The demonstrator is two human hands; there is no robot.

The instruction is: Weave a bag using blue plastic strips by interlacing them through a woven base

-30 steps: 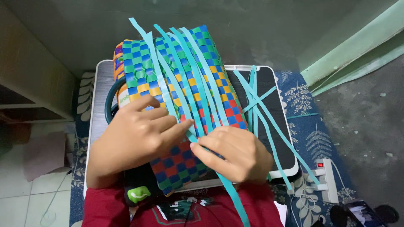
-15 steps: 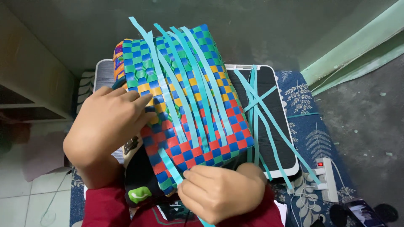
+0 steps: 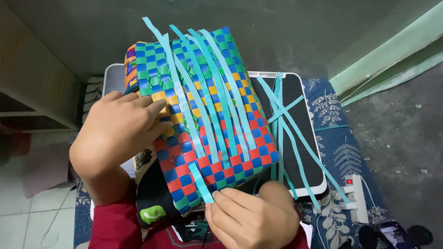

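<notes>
A woven basket [image 3: 203,115] of blue, green, yellow and red plastic strips lies tilted on my lap. Several loose teal strips [image 3: 210,92] run across its face and stick out past the top. My left hand [image 3: 117,133] lies flat against the basket's left side, fingers on the weave. My right hand [image 3: 251,216] sits at the basket's near bottom edge and pinches the lower end of one teal strip [image 3: 200,182].
A white-framed board with a dark ribbed top [image 3: 295,133] lies under the basket, with more teal strips [image 3: 286,120] draped over it. A patterned blue mat [image 3: 341,157] covers the floor. A white power strip [image 3: 355,198] and a phone [image 3: 394,233] lie at the right.
My right hand has slid from the middle of the basket down to its near edge, pulling a teal strip end. My left hand has shifted left, off the strips, onto the basket's side.
</notes>
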